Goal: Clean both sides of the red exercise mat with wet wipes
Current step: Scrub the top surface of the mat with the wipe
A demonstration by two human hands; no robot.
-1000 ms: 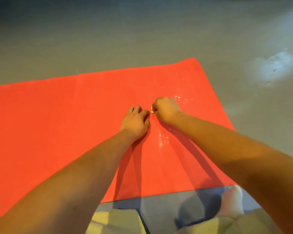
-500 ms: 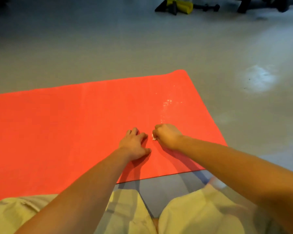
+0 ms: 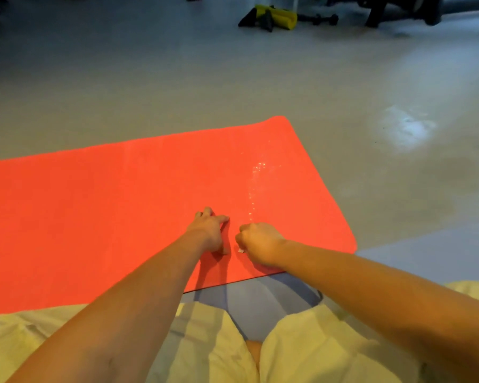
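Red mat runs long to the left of my fingers; my right hand curls round the wet wipe, left hand flat, fingers spread, just beside.

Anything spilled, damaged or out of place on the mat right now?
Only a streak of shiny droplets on the mat, beyond the right hand, which grips a wipe. It looks like wipe moisture, not damage. Mat lies flat.

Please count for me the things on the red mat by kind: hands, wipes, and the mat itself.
Hands: 2, the left hand and the right hand
Mats: 1, the red mat
Wipes: 1, the wet wipe, only a white corner showing under the right hand
Total: 4
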